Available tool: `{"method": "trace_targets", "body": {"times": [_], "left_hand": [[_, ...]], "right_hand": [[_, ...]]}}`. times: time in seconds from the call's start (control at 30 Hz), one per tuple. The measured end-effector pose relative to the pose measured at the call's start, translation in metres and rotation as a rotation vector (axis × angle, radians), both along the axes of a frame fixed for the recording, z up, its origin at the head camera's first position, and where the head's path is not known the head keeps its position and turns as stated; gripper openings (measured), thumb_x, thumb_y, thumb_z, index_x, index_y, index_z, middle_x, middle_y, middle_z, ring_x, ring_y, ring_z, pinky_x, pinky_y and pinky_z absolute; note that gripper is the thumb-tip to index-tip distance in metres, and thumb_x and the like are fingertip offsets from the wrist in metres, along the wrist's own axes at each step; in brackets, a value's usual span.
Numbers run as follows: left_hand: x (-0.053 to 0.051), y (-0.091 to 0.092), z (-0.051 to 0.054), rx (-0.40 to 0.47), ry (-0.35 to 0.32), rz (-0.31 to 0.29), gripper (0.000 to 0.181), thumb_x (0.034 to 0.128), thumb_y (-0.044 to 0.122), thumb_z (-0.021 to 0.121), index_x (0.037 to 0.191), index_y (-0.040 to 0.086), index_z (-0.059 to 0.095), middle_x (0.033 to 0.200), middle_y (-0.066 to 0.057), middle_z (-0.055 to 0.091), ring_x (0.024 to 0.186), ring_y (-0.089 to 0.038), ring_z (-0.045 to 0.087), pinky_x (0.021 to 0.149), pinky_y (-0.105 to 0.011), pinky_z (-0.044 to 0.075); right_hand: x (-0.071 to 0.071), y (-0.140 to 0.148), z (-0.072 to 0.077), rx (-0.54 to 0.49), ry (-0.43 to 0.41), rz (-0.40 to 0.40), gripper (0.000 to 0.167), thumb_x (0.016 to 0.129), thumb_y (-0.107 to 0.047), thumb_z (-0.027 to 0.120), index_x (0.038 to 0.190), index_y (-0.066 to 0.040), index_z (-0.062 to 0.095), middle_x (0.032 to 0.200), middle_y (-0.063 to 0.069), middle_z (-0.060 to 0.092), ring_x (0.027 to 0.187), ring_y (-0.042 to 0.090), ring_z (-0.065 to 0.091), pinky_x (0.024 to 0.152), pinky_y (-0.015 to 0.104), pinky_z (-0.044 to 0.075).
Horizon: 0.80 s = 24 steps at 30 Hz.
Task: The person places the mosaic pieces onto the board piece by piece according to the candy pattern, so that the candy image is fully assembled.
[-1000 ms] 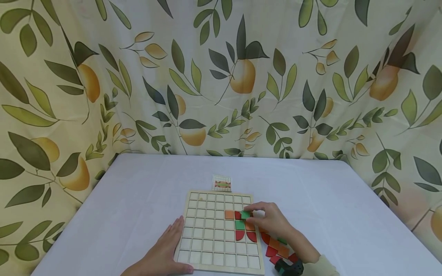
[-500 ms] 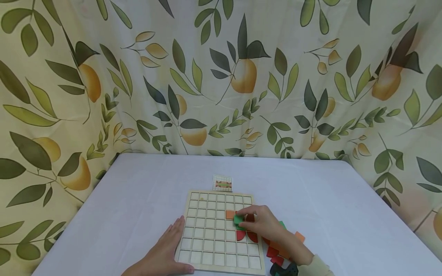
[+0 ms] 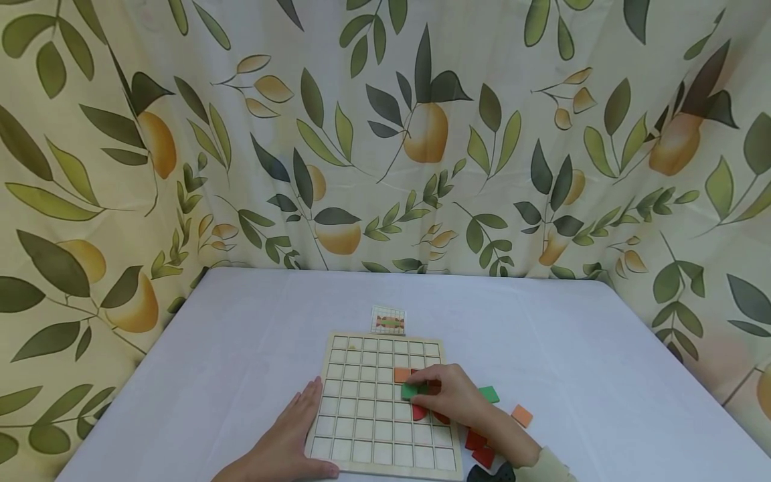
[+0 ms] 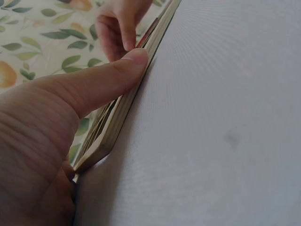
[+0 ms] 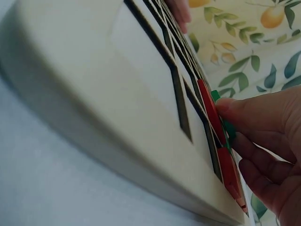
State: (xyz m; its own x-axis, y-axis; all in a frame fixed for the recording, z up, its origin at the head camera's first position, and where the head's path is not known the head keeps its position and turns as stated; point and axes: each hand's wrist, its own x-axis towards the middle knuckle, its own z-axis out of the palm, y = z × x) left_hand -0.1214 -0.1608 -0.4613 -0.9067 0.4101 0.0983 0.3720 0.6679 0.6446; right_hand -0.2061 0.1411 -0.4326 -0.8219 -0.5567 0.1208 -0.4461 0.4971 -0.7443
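While a leafy curtain (image 3: 385, 214) hangs behind, your white-covered desk (image 3: 271, 321) carries the gridded board (image 3: 364, 406) in front of you. It looks wooden and stiff, light enough to slide if nudged, so steady it by the rim. Your left hand (image 3: 283, 435) lies flat-fingered along the left side, its thumb on the near edge. Your right hand (image 3: 448, 395) is narrowed over the right half, thumb and fingertip pinching a green tile (image 3: 409, 392). Beyond the far edge lies a small pattern card (image 3: 388, 320). Beside the board on the right, loose red pieces (image 3: 484, 457) lie partly under your forearm. That pinched tile is at or just above the cell on the near side of an orange tile (image 3: 401, 375); whether it touches, you cannot tell. It should handle as thin, light, rigid and perhaps slippery: hold opposite edges and keep its underside free
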Motion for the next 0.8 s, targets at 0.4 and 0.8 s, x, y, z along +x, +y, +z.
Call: {"method": "trace_targets", "body": {"times": [0.4, 0.8], "left_hand": [[0.0007, 0.0005, 0.0012, -0.001, -0.004, -0.001, 0.127, 0.0610, 0.068, 0.068, 0.144, -0.007, 0.007, 0.150, -0.021, 0.009, 0.137, -0.033, 0.007, 0.100, -0.008, -0.012], [0.0006, 0.0001, 0.0008, -0.002, -0.009, 0.002, 0.127, 0.0607, 0.068, 0.068, 0.144, -0.006, 0.007, 0.150, -0.020, 0.008, 0.137, -0.033, 0.007, 0.099, -0.008, -0.012]], "right_hand": [[-0.0011, -0.0049, 0.0008, -0.009, 0.045, 0.035, 0.022, 0.077, -0.016, 0.075, 0.098, -0.009, 0.072, 0.095, -0.003, 0.068, 0.090, 0.010, 0.061, 0.075, 0.026, 0.051], [-0.0019, -0.0086, 0.0010, 0.007, 0.040, 0.034, 0.020, 0.078, -0.014, 0.074, 0.097, -0.011, 0.072, 0.095, -0.003, 0.068, 0.087, 0.009, 0.060, 0.070, 0.026, 0.050]]}}
